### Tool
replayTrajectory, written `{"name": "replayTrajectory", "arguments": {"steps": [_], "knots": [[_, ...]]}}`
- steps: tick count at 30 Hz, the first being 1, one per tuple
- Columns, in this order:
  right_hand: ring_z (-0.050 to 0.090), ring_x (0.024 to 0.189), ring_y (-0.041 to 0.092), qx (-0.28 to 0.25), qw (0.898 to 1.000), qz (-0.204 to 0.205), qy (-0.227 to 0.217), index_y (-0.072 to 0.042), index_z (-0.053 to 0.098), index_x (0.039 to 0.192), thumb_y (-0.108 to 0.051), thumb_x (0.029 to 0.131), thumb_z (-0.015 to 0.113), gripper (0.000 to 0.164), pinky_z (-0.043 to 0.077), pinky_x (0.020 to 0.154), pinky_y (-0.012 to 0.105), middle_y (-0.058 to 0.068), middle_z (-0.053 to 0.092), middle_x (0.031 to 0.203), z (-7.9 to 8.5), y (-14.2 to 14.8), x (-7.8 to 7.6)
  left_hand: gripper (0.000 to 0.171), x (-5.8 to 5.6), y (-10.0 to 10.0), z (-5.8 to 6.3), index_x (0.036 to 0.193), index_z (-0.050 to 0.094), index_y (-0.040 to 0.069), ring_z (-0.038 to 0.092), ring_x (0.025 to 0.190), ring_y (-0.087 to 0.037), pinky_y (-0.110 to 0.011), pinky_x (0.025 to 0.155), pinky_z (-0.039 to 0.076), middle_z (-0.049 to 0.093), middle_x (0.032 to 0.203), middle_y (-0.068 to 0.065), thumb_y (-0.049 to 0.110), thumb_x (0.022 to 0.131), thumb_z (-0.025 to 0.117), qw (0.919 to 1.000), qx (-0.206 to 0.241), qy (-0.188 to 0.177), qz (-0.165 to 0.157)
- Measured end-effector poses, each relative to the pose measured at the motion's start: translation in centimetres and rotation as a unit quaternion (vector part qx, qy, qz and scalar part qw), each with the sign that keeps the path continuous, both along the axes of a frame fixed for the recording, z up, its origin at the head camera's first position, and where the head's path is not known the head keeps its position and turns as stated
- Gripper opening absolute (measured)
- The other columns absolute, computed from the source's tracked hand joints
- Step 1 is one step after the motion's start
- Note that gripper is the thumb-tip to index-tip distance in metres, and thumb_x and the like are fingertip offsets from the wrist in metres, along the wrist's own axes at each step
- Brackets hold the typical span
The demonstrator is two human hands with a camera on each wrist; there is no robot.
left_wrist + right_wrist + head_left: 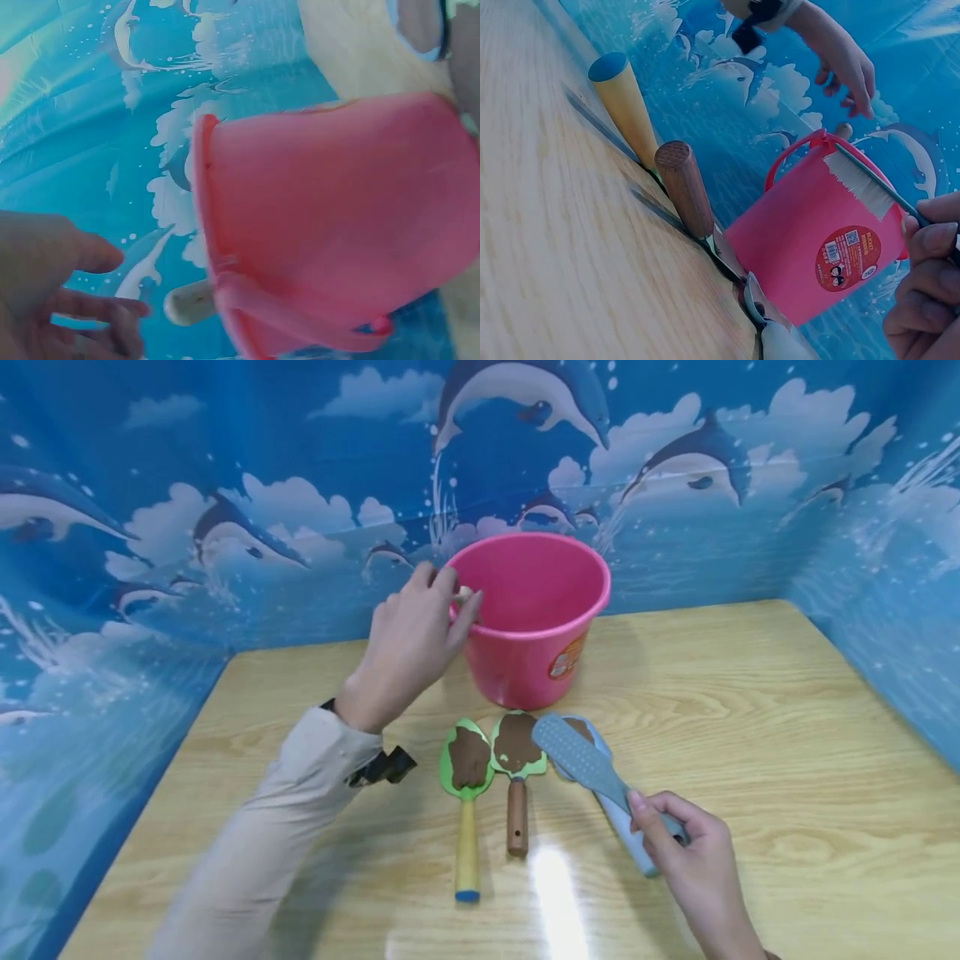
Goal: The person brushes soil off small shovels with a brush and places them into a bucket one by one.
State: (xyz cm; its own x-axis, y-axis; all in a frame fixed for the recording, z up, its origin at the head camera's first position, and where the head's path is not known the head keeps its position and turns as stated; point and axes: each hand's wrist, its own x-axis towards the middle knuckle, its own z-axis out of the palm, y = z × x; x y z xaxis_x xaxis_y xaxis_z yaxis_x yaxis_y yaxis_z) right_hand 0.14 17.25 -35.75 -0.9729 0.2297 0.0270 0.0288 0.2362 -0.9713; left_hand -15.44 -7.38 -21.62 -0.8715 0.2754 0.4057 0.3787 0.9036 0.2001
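Note:
My left hand (411, 631) is at the left rim of a pink bucket (517, 664). In the left wrist view, its loosely bent fingers are apart from a pale rounded handle end (191, 302) that sticks out over the rim; the rest of that item is hidden inside. My right hand (693, 852) grips a blue-grey brush (577, 750) by its handle, and white bristles (859, 186) show in the right wrist view. Beneath the brush lies a light-blue tool (628, 833) with brown matter on its head, partly covered.
Left of the blue tool lie a green trowel with a wooden handle (517, 817) and a green shovel with a yellow handle (467, 843), both smeared brown. They rest on the wood-grain table (750, 710). A dolphin-print backdrop (300, 485) stands behind the bucket and at both sides.

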Motion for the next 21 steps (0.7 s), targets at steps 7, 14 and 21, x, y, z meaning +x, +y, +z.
{"name": "replayTrajectory", "arguments": {"steps": [7, 14, 21], "knots": [[0.031, 0.041, 0.009, 0.005, 1.0, -0.001, -0.001, -0.002, 0.062, 0.077, -0.021, 0.096, 0.059, 0.027, 0.031, 0.035, 0.026, -0.004, 0.036, 0.048, -0.1, -0.1, -0.1, 0.02, 4.2, -0.7, -8.0, 0.076, 0.054, 0.009, 0.044, 0.05, -0.011, -0.022, 0.041, 0.038, 0.051, 0.064, 0.0, 0.017, 0.094, 0.056, 0.9918, 0.049, 0.078, -0.088], [0.03, 0.04, 0.009, 0.0, 1.0, 0.006, 0.01, 0.0, 0.062, 0.076, -0.016, 0.096, 0.058, 0.026, 0.029, 0.033, 0.027, -0.004, 0.037, 0.048, -0.3, -0.5, -0.2, 0.035, 9.6, 0.2, -13.5, 0.08, 0.061, 0.004, 0.051, 0.045, -0.016, -0.029, 0.037, 0.042, 0.051, 0.056, -0.003, 0.037, 0.092, 0.062, 0.9865, -0.094, -0.131, -0.027], [0.032, 0.041, 0.009, 0.017, 1.0, 0.0, 0.011, -0.002, 0.063, 0.077, -0.017, 0.096, 0.059, 0.025, 0.032, 0.035, 0.027, -0.003, 0.039, 0.048, -0.4, -0.7, -0.2, 0.04, 11.0, -1.0, -14.8, 0.095, 0.055, -0.005, 0.058, 0.056, -0.026, -0.037, 0.046, 0.049, 0.057, 0.068, -0.014, 0.034, 0.088, 0.064, 0.9575, -0.036, -0.28, 0.062]]}}
